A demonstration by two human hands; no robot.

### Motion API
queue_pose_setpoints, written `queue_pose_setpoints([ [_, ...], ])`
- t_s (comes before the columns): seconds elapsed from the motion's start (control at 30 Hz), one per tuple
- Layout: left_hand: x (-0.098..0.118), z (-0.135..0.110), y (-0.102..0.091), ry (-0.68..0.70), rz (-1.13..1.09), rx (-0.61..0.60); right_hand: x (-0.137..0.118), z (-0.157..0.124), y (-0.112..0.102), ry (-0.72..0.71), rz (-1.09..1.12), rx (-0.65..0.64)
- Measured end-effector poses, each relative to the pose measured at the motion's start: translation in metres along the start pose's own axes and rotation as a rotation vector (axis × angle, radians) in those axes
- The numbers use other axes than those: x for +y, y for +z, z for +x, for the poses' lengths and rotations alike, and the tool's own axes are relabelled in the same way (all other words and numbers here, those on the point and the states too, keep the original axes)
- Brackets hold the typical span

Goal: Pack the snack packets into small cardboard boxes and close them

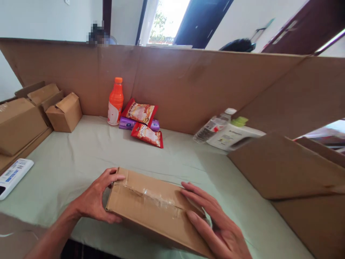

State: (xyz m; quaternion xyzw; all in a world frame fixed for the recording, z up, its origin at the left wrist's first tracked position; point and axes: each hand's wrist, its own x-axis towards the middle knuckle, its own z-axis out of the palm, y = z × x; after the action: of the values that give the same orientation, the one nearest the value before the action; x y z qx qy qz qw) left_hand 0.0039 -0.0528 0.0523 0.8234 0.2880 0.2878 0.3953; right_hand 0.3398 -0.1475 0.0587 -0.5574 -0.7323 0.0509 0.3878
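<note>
A closed brown cardboard box (153, 207), with clear tape along its top seam, sits at the near edge of the cloth-covered table, slightly turned. My left hand (95, 198) is closed around its left end, the thumb on the near side and the fingers over the far edge. At the right end, my right hand (215, 223) holds the box with fingers and thumb resting on the top; its palm lies against that end. The underside of the box is hidden.
Cardboard boxes (21, 118) stand at the left, near a white device (16, 176). Behind are an orange bottle (115, 102), red snack packets (147, 135) and a purple roll (126, 123). A clear bottle (211, 127) and white jug (229, 136) lean right. Cardboard walls (175, 79) surround the table.
</note>
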Motion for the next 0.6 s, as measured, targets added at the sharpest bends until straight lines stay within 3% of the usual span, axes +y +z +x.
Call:
queue_pose_setpoints([
  [0.23, -0.008, -0.017, 0.006, -0.059, -0.043, 0.140, 0.007, 0.001, 0.015, 0.220, 0.085, 0.005],
  [0.43, -0.015, -0.037, -0.010, -0.104, -0.018, 0.244, 0.012, 0.016, 0.041, 0.206, 0.272, -0.010],
  [0.6, -0.014, -0.053, -0.028, -0.151, -0.026, 0.304, -0.001, 0.035, 0.063, 0.175, 0.390, 0.022],
])
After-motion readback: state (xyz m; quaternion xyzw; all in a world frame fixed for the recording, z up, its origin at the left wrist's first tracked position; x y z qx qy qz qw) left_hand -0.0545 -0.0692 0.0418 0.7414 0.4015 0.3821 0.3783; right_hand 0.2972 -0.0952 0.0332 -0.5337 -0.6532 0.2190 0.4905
